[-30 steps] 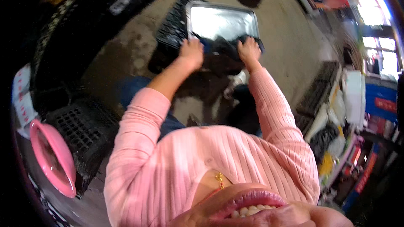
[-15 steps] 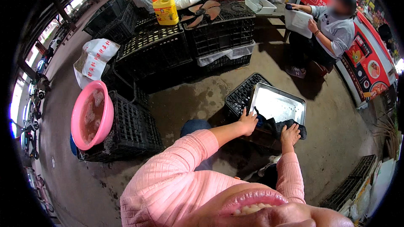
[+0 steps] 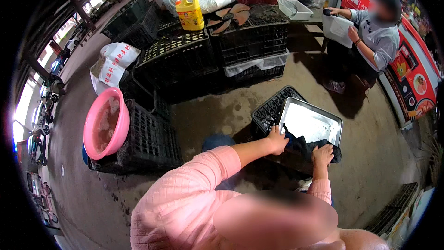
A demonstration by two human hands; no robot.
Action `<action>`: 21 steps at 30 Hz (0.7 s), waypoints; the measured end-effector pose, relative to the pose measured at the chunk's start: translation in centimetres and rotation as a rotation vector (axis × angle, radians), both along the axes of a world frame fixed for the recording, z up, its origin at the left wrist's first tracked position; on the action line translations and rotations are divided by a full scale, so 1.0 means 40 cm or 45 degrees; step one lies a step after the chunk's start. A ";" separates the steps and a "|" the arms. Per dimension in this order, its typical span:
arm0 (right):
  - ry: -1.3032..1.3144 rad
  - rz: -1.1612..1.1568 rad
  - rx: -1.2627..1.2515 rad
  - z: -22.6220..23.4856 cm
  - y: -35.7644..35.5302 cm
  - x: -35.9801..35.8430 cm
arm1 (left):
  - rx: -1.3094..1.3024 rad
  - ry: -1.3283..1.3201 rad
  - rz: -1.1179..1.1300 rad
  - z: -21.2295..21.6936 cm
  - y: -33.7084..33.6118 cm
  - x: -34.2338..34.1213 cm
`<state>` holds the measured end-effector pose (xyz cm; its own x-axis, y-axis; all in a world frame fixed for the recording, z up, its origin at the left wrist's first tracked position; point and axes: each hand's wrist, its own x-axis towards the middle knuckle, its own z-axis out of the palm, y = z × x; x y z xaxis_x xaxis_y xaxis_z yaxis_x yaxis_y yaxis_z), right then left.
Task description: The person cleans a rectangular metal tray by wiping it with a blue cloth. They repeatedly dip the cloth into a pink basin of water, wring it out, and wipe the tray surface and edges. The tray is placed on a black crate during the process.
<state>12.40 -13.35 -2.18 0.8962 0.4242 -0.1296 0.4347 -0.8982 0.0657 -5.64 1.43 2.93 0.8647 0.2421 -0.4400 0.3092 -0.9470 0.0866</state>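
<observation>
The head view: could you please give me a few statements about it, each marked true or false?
1. The right hand rests on the cloth. True.
2. The tub is pink. True.
3. The left hand is inside the tub. False: the left hand is at the edge of the tray.
4. The jug is right of the fan. False: the jug is left of the fan.
5. The co-worker holds a pale container. True.

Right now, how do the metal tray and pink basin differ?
The metal tray is silvery and rectangular; the pink basin is round. The metal tray is shallow, the pink basin deeper. The metal tray has a dark cloth along its near edge; the pink basin holds murky liquid. Both have raised rims.
</observation>
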 end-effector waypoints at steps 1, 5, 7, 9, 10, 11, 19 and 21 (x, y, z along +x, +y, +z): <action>0.019 0.021 -0.007 -0.003 0.015 -0.007 | 0.007 -0.001 0.019 -0.011 0.005 -0.012; 0.068 0.014 -0.005 0.000 0.030 -0.010 | 0.019 -0.062 -0.016 -0.033 0.011 -0.020; 0.071 0.017 0.001 0.000 0.034 -0.011 | 0.017 -0.070 -0.025 -0.046 0.012 -0.026; 0.025 0.029 0.013 -0.014 0.030 -0.002 | 0.018 -0.082 -0.039 -0.036 0.012 -0.023; 0.015 0.035 0.021 -0.020 0.033 0.002 | 0.027 -0.085 -0.042 -0.030 0.013 -0.023; 0.007 0.045 0.021 -0.025 0.032 0.003 | 0.030 -0.086 -0.040 -0.027 0.010 -0.026; -0.019 0.131 0.063 -0.011 0.046 -0.008 | 0.041 -0.121 -0.030 -0.039 0.012 -0.032; -0.027 0.160 0.063 -0.015 0.041 -0.011 | 0.088 -0.119 -0.049 -0.052 0.012 -0.027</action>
<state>11.95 -11.70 -2.80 0.8380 0.5386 -0.0872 0.5428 -0.8392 0.0328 -6.73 1.90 0.83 0.9103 0.2351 -0.3408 0.2664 -0.9627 0.0475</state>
